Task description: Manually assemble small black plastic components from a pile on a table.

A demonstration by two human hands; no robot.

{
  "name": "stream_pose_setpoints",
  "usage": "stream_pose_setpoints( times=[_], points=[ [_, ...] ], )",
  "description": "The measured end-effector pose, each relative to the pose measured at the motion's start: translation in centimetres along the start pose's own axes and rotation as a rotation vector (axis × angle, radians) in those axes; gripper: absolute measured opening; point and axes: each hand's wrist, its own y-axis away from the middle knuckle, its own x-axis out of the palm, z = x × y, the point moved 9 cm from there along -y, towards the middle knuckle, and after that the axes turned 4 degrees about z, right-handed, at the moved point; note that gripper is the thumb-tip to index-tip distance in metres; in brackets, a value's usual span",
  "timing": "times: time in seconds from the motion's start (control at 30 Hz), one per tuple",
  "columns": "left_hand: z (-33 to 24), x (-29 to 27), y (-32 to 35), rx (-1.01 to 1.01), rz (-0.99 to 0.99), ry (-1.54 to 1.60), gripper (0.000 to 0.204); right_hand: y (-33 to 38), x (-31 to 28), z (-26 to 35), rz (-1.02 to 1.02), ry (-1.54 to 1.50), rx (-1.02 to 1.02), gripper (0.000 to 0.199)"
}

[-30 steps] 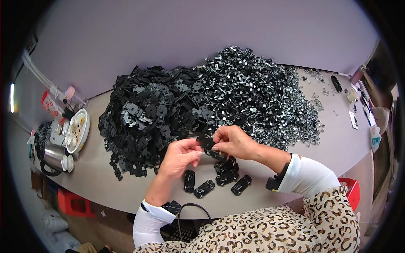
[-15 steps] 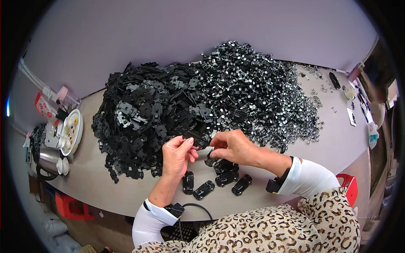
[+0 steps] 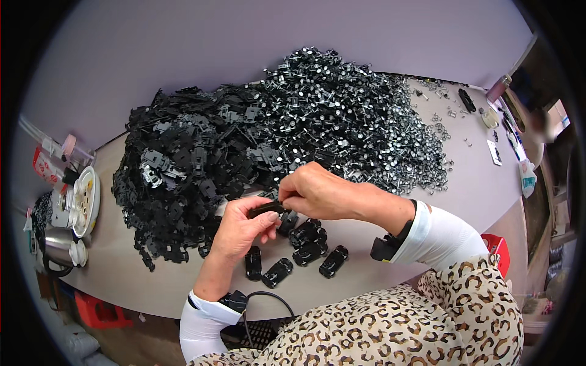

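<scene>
My left hand [image 3: 234,230] is closed round a flat black plastic toy car chassis [image 3: 266,210], thumb along its near side. At the chassis's right end my right hand [image 3: 317,192] is closed in a pinch, its fingertips against the part. What those fingers hold, if anything, is hidden. Just below lie several black toy car bases with wheels, some heaped [image 3: 309,240], others apart, such as one base [image 3: 278,272] and another base [image 3: 333,261]. Beyond my left hand rises a large pile of black chassis plates [image 3: 195,140].
A big heap of small wheels on axles [image 3: 342,110] adjoins the plates on the right. At far left stand a white plate [image 3: 91,201] and a metal kettle [image 3: 60,247]. A pink bottle [image 3: 499,88], a cup [image 3: 489,118] and a black tool [image 3: 467,100] sit at far right.
My right hand has come up from beside the heaped bases to the chassis, and its fingertips now meet it. The chassis is turned more edge-on. The whole view has shifted slightly.
</scene>
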Motion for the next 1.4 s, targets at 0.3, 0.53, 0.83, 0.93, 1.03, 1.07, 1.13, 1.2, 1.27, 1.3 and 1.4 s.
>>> stream_pose_setpoints(
  times=[0.3, 0.53, 0.83, 0.93, 1.03, 1.07, 1.13, 1.2, 1.27, 1.3, 1.4],
  points=[
    [1.4, -1.5, -0.7, -0.017, -0.056, 0.091, 0.024, 6.7, 0.5, -4.2, -0.145, 0.605, 0.042, 0.013],
    [1.9, -0.8, -0.6, -0.021, -0.046, 0.135, 0.018, 6.5, -1.0, -1.9, -0.326, 0.474, -0.086, 0.012],
    [1.5, -1.1, -0.7, -0.008, -0.079, 0.111, 0.016, 3.5, 1.0, -2.1, -0.175, 0.456, -0.002, 0.031],
    [1.7, -1.3, -0.6, -0.009, -0.087, 0.104, 0.017, 2.2, 2.4, -2.6, -0.029, 0.516, -0.020, 0.027],
    [2.1, -1.6, -0.7, -0.009, -0.097, 0.106, 0.019, 1.7, 2.7, -2.8, 0.027, 0.552, -0.014, 0.028],
    [2.2, -1.7, -0.6, -0.009, -0.102, 0.114, 0.022, 1.6, 2.8, -3.1, 0.029, 0.552, -0.019, 0.028],
    [2.3, -1.6, -0.7, -0.018, -0.098, 0.124, 0.021, 2.2, 0.9, -2.2, -0.225, 0.463, -0.144, 0.030],
    [2.4, -1.6, -0.7, -0.034, -0.093, 0.133, 0.020, 2.2, 0.4, -0.5, -0.313, 0.414, -0.267, 0.032],
    [2.6, -1.5, -0.4, -0.061, -0.075, 0.163, 0.018, 2.2, 0.3, 1.4, -0.399, 0.336, -0.443, 0.035],
    [2.6, -1.4, -0.5, -0.061, -0.073, 0.163, 0.018, 2.0, 0.4, 1.4, -0.401, 0.337, -0.442, 0.035],
    [2.6, -1.0, -0.5, -0.061, -0.059, 0.202, 0.013, 1.9, 1.0, 0.9, -0.365, 0.337, -0.466, 0.036]
  ],
)
